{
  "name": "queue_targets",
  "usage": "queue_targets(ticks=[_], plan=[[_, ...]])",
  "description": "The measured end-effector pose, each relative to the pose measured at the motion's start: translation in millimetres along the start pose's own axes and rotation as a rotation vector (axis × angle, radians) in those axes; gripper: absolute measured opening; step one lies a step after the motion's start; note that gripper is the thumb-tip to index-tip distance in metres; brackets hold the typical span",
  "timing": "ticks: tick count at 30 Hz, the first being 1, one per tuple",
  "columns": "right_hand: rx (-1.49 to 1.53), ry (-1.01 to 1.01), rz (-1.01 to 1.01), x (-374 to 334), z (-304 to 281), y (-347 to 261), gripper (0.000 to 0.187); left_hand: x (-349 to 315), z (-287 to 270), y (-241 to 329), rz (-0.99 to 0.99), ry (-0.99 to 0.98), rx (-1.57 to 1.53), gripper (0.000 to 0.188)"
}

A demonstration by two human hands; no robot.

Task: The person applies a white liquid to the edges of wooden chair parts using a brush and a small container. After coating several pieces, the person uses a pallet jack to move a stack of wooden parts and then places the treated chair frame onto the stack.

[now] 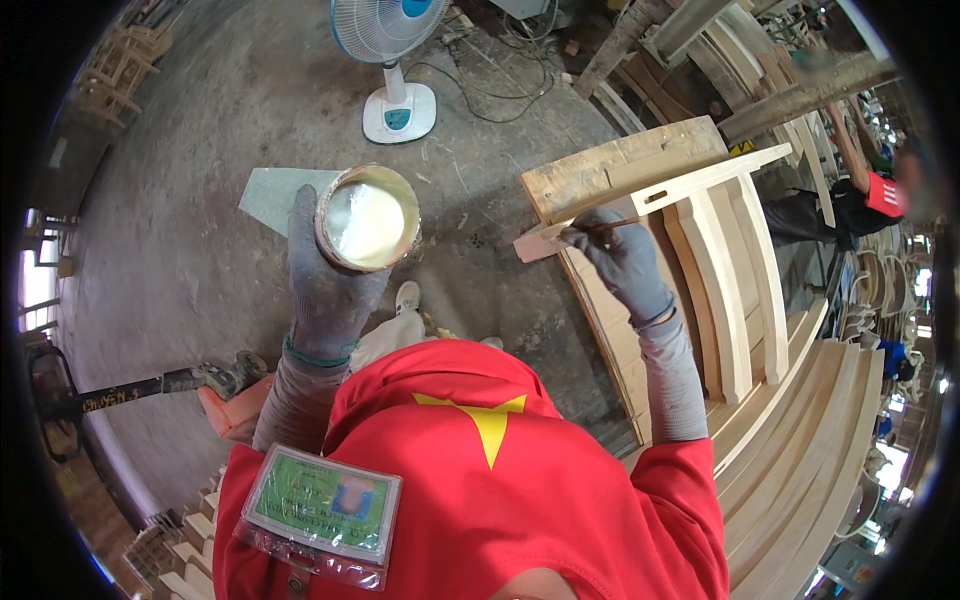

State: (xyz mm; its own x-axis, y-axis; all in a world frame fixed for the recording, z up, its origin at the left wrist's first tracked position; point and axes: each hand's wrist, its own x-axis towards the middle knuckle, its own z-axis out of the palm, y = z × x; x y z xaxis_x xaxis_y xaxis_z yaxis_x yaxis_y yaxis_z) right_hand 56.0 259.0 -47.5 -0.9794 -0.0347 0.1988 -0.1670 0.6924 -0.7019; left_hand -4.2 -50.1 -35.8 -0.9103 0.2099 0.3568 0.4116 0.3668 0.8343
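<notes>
My left hand point(335, 290), in a grey glove, is wrapped round an open round tub point(412, 245) of pale cream liquid, its rim smeared. My gloved right hand point(625, 262) is closed, fingers pinched on a thin dark stick point(606, 226); the stick's far end cannot be made out. That hand is at the near end of a pale wooden rail point(685, 188) with a slot cut in it. Beside the fingertips is a pinkish, flat-ended piece point(540, 244); whether it belongs to the rail cannot be told.
The rail lies over a wooden bench point(620, 165) with curved wooden slats point(715, 290). More curved pieces point(800, 470) are stacked at the lower right. A standing fan point(398, 112) and its cable are ahead. Behind the tub shows a grey-green flat panel point(275, 198). Another person point(860, 195) is at far right.
</notes>
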Motion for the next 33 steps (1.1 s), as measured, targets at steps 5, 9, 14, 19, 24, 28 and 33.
queue_targets(ticks=[5, 9, 14, 19, 24, 28, 33], plan=[[-0.043, 0.144, 0.06, 0, -12, 22, 0.017, -1, -2, -3, -0.069, 0.0, -0.088, 0.067], [-0.017, -0.03, 0.011, 4, -7, -1, 0.019, -1, -2, -5, -0.071, -0.011, -0.032, 0.067], [0.096, 0.024, 0.011, 0, -13, 22, 0.019, -2, 0, -6, -0.056, 0.023, -0.011, 0.067], [0.042, -0.004, 0.085, 5, -19, 3, 0.02, -1, 1, -4, -0.07, 0.02, -0.041, 0.068], [0.204, -0.044, 0.148, 3, -4, 10, 0.017, 8, 2, -1, -0.036, -0.031, -0.005, 0.069], [0.142, 0.068, 0.133, 5, -18, 16, 0.017, 14, -1, -4, -0.029, -0.041, -0.077, 0.07], [0.022, 0.001, 0.202, 6, -10, -6, 0.021, 26, 0, -24, 0.101, -0.078, -0.092, 0.074]])
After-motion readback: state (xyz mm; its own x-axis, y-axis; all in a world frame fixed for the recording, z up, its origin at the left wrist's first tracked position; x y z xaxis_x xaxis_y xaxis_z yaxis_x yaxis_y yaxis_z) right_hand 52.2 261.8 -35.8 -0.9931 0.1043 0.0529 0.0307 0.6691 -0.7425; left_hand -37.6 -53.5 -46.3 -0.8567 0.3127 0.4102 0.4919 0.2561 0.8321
